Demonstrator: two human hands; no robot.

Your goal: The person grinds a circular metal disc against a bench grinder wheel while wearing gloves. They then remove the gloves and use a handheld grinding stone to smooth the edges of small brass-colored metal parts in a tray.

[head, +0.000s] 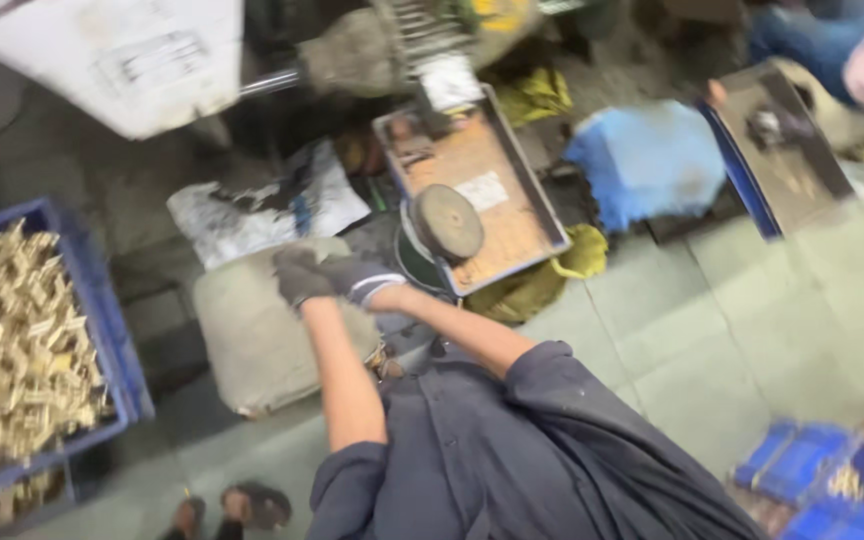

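Both hands are meeting in front of the person, wearing dark gloves: the left hand (299, 276) is curling in with its fingers bent, and the right hand (360, 278) is pressing right against it, its glove showing a pale cuff. The picture is blurring here, so I cannot tell whether either glove is gripping anything or just closing on the other. Below them a grey sack (252, 340) is lying on the floor, and the hands are hovering just over its upper edge. Just beside the right hand a round grinding wheel (447, 222) is sitting at the near end of a rusty orange tray (497, 225), which is tilting away toward the machine behind. On the left, a blue crate (112, 340) is brimming with small brass pieces (17, 340). A crumpled newspaper (262, 205) is lying between the crate and the tray. Further off, a blue cloth (647, 160) is covering something, and more blue crates (822, 480) are showing at the lower right
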